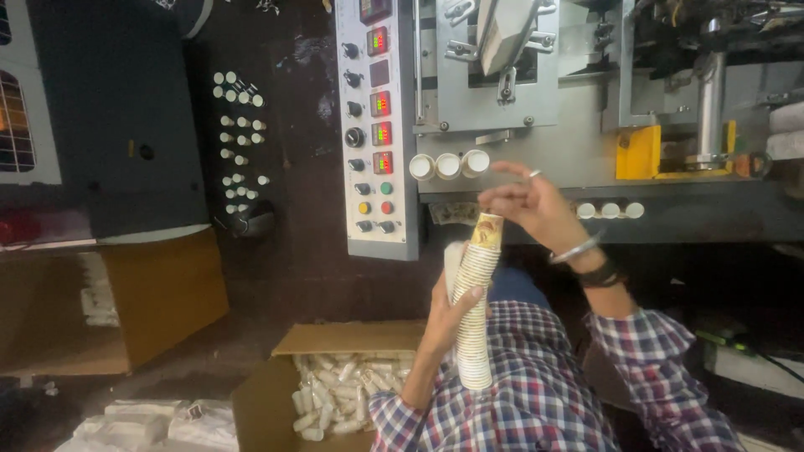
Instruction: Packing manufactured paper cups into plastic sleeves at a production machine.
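Checked sleeves [536, 393] fill the bottom of the view, nearest the camera, and are cut off by the lower edge. Behind them, the large grey machine [586, 134] is seen across the top right, its upper parts cropped and its dark recesses hard to make out. A tall pale control panel [377, 134] is fixed at its left side, set with black knobs, small red-lit displays and yellow, red and green round buttons. Three white cup rims [448, 165] are lined up just beside the panel, and three smaller ones [610, 210] are seen lower right. A brown cardboard box [335, 377] stands open on the floor, filled with wrapped white stacks; its far corner is hidden by the left arm. A second, larger box [126, 301] is set at the left, only partly visible.

A tall stack of paper cups [475, 310] is held upright in front of the chest, gripped by the left hand [448, 314], whose fingers are closed around its middle. The top cup, printed in brown, is touched by the right hand [528, 205], fingers loosely spread, thumb and fingertips at the rim. Whether that cup is pinched or merely touched cannot be told. A ring and bracelets are worn on the right hand and wrist.
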